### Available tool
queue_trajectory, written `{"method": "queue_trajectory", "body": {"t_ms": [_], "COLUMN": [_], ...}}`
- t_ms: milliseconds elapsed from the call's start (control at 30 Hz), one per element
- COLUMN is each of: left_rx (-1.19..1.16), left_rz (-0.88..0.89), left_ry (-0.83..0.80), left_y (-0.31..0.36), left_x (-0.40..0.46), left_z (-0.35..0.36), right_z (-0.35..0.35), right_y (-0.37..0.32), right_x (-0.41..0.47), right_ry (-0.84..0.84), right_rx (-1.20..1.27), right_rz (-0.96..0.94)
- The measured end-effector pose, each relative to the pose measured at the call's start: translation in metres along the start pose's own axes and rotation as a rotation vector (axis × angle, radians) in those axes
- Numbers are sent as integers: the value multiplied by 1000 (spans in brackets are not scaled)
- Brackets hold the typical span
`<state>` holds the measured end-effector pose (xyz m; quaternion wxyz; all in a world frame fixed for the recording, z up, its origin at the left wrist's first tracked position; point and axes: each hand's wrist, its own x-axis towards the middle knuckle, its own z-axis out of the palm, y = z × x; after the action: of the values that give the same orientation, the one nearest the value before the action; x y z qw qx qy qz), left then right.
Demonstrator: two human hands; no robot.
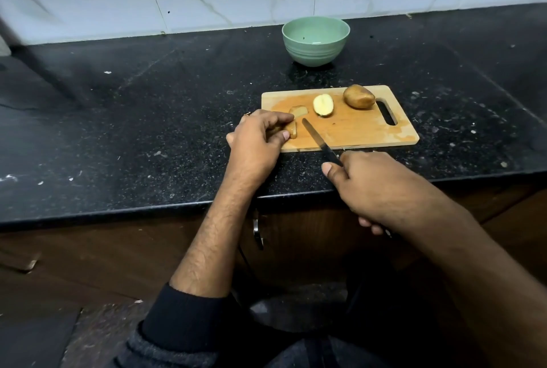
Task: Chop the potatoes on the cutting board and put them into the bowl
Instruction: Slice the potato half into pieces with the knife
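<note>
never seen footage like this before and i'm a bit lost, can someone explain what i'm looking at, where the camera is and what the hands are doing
There is no machine here. This is one picture from a wide-angle camera worn on a person's head, looking forward and down, so the two arms reaching in from below are the wearer's own.

On the black counter lies a wooden cutting board. On it are a whole potato, a potato half with its pale cut face up, and a smaller cut piece. Behind the board stands a green bowl with no potato in it yet.

The left hand holds another potato piece down at the board's near left corner. The right hand has a grip on a knife, whose blade points toward that piece.
</note>
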<state>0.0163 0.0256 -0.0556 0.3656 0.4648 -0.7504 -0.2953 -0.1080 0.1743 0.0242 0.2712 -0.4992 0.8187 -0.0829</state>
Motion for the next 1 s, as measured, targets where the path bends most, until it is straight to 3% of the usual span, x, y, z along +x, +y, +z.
{"method": "queue_trajectory", "body": {"t_ms": [333,700,1000], "left_rx": [-68,-62,108], "left_rz": [-30,-43,-3], "left_ry": [45,42,67], "left_y": [5,1,12], "left_x": [3,3,-3], "left_z": [0,-1,-1], "right_z": [27,8,5], "right_y": [-24,-9,-14], "right_x": [8,5,6], "right_ry": [86,123,117], "right_rx": [-255,-200,-81], "right_rz": [-61,-86,-133]}}
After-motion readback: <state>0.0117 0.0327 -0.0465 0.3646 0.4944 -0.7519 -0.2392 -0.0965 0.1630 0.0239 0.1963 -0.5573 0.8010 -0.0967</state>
